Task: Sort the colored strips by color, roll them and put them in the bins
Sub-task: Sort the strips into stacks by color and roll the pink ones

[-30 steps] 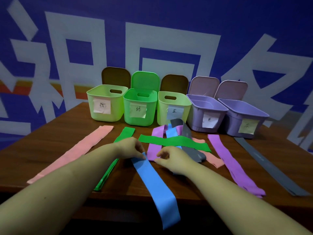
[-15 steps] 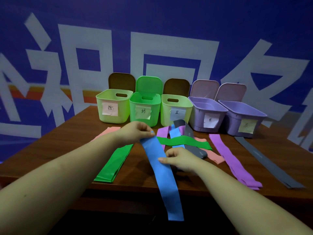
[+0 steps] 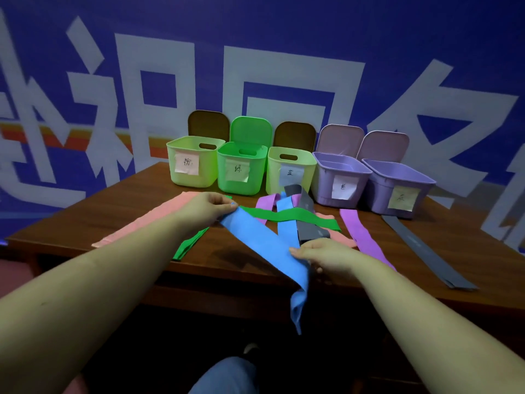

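blue strip (image 3: pixel 257 237) slanting upper-left to lower-right (tail drooping), both hands gripping

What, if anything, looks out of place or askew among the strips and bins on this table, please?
The strips in the middle lie in a crossed heap: a green strip runs over a purple, a blue and a grey one, colours still mixed. The held blue strip hangs twisted past the table edge. The bins stand upright in a row.
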### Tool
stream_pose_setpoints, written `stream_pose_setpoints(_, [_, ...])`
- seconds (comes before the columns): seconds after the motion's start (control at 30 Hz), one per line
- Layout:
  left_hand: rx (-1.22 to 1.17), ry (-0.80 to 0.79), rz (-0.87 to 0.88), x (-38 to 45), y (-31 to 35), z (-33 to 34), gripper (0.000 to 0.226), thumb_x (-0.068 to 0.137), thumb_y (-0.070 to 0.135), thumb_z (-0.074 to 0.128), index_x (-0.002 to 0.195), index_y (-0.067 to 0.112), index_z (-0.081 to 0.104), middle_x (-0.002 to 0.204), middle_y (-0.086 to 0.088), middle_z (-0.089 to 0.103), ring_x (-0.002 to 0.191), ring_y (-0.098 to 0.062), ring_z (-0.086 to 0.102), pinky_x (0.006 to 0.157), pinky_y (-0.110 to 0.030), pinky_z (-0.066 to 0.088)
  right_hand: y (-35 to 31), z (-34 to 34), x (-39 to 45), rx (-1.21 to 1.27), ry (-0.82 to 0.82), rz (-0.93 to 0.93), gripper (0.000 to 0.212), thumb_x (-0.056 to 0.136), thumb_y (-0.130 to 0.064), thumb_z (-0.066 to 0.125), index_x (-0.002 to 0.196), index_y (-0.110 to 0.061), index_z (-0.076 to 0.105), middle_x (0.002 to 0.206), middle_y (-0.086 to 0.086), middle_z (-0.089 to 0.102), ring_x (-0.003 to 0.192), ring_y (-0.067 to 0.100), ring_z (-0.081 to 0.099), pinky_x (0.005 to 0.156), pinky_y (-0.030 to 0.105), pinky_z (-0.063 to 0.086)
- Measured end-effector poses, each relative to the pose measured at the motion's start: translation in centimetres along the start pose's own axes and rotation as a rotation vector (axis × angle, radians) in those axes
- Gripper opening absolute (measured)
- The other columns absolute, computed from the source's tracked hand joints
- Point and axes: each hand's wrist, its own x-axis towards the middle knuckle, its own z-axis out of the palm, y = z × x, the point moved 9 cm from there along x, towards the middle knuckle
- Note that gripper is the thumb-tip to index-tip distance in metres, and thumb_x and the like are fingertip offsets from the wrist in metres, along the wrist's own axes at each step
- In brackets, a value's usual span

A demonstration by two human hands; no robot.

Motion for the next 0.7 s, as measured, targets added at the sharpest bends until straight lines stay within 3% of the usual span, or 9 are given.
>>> stream_pose_setpoints(0.13, [-0.042,0.103,-0.029,-1.3,-0.3,-0.4,0.009,0.092,0.012,0.059,0.085,0.008,0.063,0.080,-0.008,0.060,0.065,-0.010,0.054,0.042,-0.009,0.041,0.9,-0.6,-1.5,-0.058,-0.053,-0.010,0.042,0.088,-0.037,0.063,0.054,-0.020,0.044,0.049,-0.011,0.045,0.048,0.006,0.038,0.049,0.020,0.029])
stream_pose_setpoints(0.2, [-0.044,0.126,-0.039,-1.5,-0.4,-0.7,0.011,0.092,0.011,0.059,0.081,0.010,0.062,0.079,-0.009,0.059,0.064,-0.011,0.053,0.042,-0.009,0.042,1.4,-1.5,-2.1,-0.096,-0.023,-0.001,0.043,0.090,-0.038,0.060,0.055,-0.020,0.042,0.052,-0.006,0.042,0.050,0.009,0.036,0.047,0.021,0.026])
stream_pose_setpoints(0.33, [0.008,0.164,-0.047,-1.6,-0.4,-0.6,0.011,0.092,0.011,0.059,0.096,0.002,0.064,0.080,-0.010,0.058,0.064,-0.011,0.051,0.040,-0.008,0.041,1.6,-3.4,-2.8,-0.191,0.051,0.009,0.040,0.093,-0.038,0.055,0.059,-0.019,0.044,0.056,-0.007,0.042,0.053,0.008,0.036,0.047,0.018,0.027])
stream_pose_setpoints(0.43, [0.129,0.211,-0.054,-1.1,-1.1,-0.8,0.019,0.090,0.015,0.063,0.100,-0.001,0.067,0.085,-0.012,0.061,0.062,-0.011,0.050,0.040,-0.010,0.041,1.4,-4.8,-2.6,-0.237,0.109,-0.002,0.032,0.089,-0.040,0.062,0.065,-0.019,0.055,0.063,-0.009,0.052,0.059,0.006,0.044,0.053,0.017,0.034])
stream_pose_setpoints(0.57, [0.329,0.192,-0.087,0.0,-2.9,-1.0,0.016,0.087,0.020,0.066,0.092,0.005,0.067,0.076,-0.005,0.060,0.064,-0.014,0.051,0.051,-0.021,0.040,1.1,-5.7,-1.7,-0.460,0.118,0.034,0.035,0.087,-0.041,0.063,0.063,-0.019,0.050,0.068,-0.003,0.048,0.065,0.012,0.042,0.060,0.027,0.032])
stream_pose_setpoints(0.7, [0.592,0.183,-0.097,0.3,-3.9,-1.1,0.017,0.086,0.028,0.067,0.093,0.012,0.068,0.093,-0.006,0.063,0.080,-0.020,0.054,0.069,-0.026,0.040,1.1,-5.9,-0.3,-0.587,0.189,0.061,0.042,0.083,-0.048,0.064,0.063,-0.016,0.047,0.069,0.002,0.047,0.067,0.017,0.043,0.060,0.029,0.032])
